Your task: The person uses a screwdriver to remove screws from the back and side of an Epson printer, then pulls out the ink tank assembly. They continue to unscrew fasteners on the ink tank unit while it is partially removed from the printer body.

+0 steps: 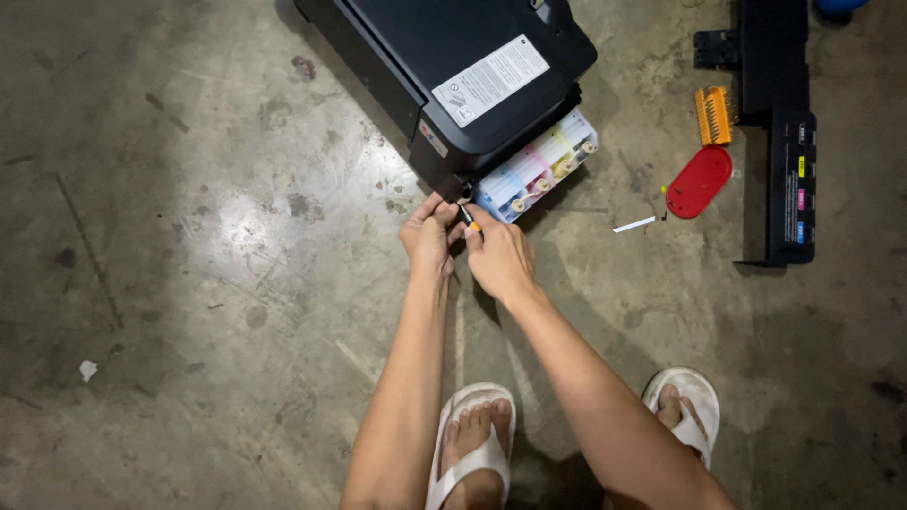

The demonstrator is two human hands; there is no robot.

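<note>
A black printer lies on the concrete floor with a clear ink tank block of several coloured inks hanging at its near corner. My right hand grips a small screwdriver with a dark shaft and orange handle, its tip at the printer's corner beside the tanks. My left hand presses against that same corner, its fingers closed beside the screwdriver tip; what it pinches is hidden.
To the right lie a red oval lid, an orange brush-like part, a small white strip and a long black cover panel. My feet in white sandals stand at the bottom edge.
</note>
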